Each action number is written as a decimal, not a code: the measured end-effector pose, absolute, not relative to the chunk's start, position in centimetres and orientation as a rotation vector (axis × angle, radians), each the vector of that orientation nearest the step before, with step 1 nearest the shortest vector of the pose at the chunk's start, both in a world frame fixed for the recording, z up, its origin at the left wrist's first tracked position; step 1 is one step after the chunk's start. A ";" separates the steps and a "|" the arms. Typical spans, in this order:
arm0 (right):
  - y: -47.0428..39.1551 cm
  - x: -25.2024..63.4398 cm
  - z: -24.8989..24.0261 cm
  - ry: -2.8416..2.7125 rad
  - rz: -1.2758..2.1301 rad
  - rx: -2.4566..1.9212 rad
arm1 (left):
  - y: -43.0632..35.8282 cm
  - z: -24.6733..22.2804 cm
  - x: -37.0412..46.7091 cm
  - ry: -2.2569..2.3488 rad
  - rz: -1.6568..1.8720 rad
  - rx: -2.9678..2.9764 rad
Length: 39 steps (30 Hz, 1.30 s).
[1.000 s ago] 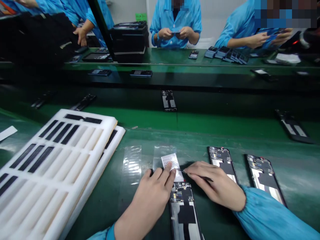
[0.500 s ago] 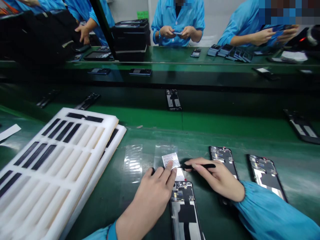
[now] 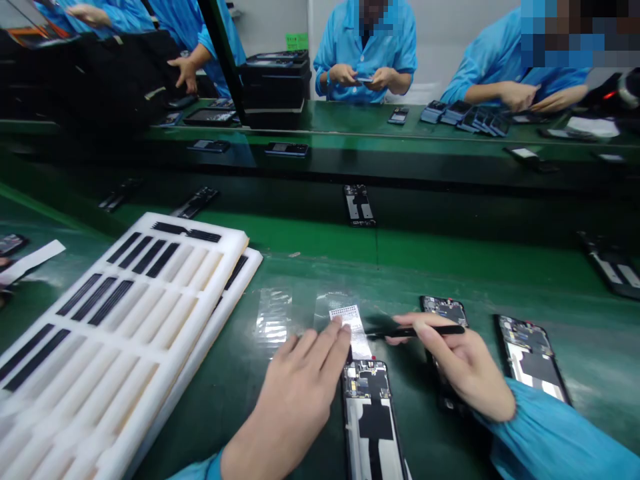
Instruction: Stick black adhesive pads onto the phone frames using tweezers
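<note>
left hand (image 3: 300,383) pressing flat on dotted sheet (image 3: 344,313); right hand (image 3: 463,363), pinching black tweezers (image 3: 425,330), now lifted off sheet, tips drawn right of it.

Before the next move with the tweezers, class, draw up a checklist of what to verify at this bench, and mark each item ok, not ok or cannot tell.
1. Left hand pins the sticker sheet to the bench: ok, fingertips rest on its near edge.
2. Right hand grips the black tweezers: ok, held level, tips towards the sheet.
3. Tweezer tips carry a sticker: cannot tell, too small and blurred.
4. Open phone chassis lies flat just below the sheet: ok.
5. Two more chassis wait on the right: ok, one partly under the right hand.
6. Foam tray holds black strips: ok, several slots filled.
</note>
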State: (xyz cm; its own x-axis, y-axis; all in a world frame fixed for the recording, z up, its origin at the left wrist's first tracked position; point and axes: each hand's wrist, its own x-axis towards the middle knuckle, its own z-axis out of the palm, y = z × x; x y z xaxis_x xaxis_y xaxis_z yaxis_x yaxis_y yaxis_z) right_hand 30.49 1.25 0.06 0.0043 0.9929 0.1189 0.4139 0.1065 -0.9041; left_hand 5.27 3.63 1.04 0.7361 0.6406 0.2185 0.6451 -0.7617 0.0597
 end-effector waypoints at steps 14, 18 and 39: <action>-1.8 27.3 -2.4 -1.409 1.088 -1.458 | -2.3 -0.5 0.8 -1.907 -0.992 -2.963; -1.9 27.3 -2.3 -1.483 0.992 -1.477 | -2.0 -0.8 1.0 -1.796 -1.237 -2.993; -2.0 29.7 -3.6 -1.875 0.959 -1.043 | -3.0 -1.0 0.5 -1.632 -1.137 -3.038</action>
